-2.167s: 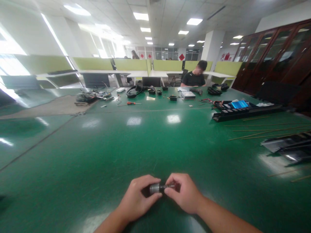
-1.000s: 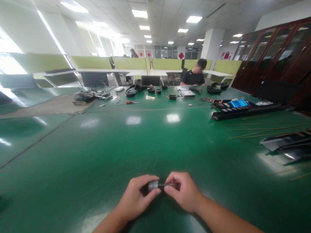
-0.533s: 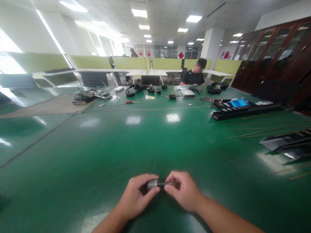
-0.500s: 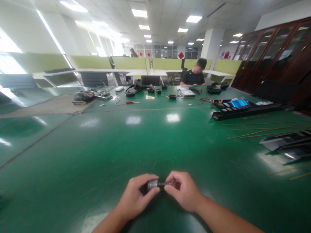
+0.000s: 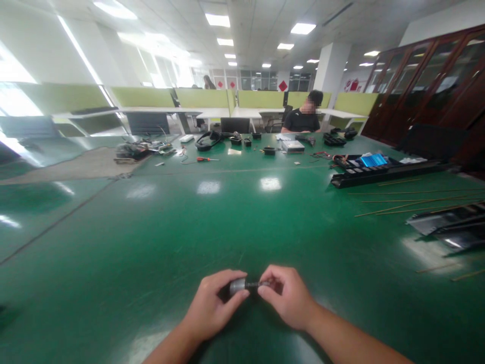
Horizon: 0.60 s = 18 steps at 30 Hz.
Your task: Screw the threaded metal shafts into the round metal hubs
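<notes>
Low in the middle of the view, my left hand (image 5: 214,303) holds a short grey metal cylinder (image 5: 238,286) between thumb and fingers. A thin dark shaft (image 5: 252,284) extends from the cylinder's right end. The thumb and index finger of my right hand (image 5: 288,296) pinch the far end of this shaft, with the other fingers curled. Both hands are just above the green tabletop (image 5: 227,222). The shaft's right tip is partly hidden by my right fingers.
An orange screwdriver (image 5: 204,159), a white box (image 5: 293,146) and small black trays (image 5: 269,150) lie at the far side. Thin rods (image 5: 409,202) and black metal parts (image 5: 447,225) are on the right. A person in black (image 5: 303,119) sits across the table.
My right hand has shifted very slightly up and to the right along the shaft. My left hand looks unmoved, still around the cylinder.
</notes>
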Available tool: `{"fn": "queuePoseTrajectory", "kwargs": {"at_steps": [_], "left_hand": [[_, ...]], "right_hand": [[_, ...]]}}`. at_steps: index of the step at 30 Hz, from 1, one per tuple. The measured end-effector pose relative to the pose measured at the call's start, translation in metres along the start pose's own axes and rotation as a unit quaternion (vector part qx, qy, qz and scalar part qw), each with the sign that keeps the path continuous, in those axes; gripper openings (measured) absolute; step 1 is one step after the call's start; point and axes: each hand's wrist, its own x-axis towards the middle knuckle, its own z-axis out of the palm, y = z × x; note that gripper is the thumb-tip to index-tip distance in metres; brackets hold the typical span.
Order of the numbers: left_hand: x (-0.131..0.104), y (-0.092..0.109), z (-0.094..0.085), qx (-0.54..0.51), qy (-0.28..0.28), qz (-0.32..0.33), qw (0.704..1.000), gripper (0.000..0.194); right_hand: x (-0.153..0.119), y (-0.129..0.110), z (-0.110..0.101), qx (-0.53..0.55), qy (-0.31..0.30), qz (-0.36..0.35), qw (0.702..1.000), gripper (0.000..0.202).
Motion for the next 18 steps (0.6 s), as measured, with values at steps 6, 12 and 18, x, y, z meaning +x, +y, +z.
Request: {"fn": "queuePoseTrajectory", "kwargs": {"at_steps": [6, 12, 18], "left_hand": [[-0.0005, -0.002, 0.0001, 0.011, 0.01, 0.0, 1.0, 0.022], [-0.0012, 0.0002, -0.0005, 0.012, 0.013, 0.004, 1.0, 0.022], [0.0008, 0.0002, -0.0009, 0.015, 0.019, 0.01, 1.0, 0.021]], "right_hand": [[-0.0007, 0.0011, -0.0004, 0.009, 0.003, 0.008, 1.0, 0.008], [-0.0002, 0.0005, -0.0009, 0.005, 0.005, 0.005, 1.0, 0.007], [-0.0006, 0.0017, -0.001, 0.006, 0.004, 0.005, 1.0, 0.007]]}}
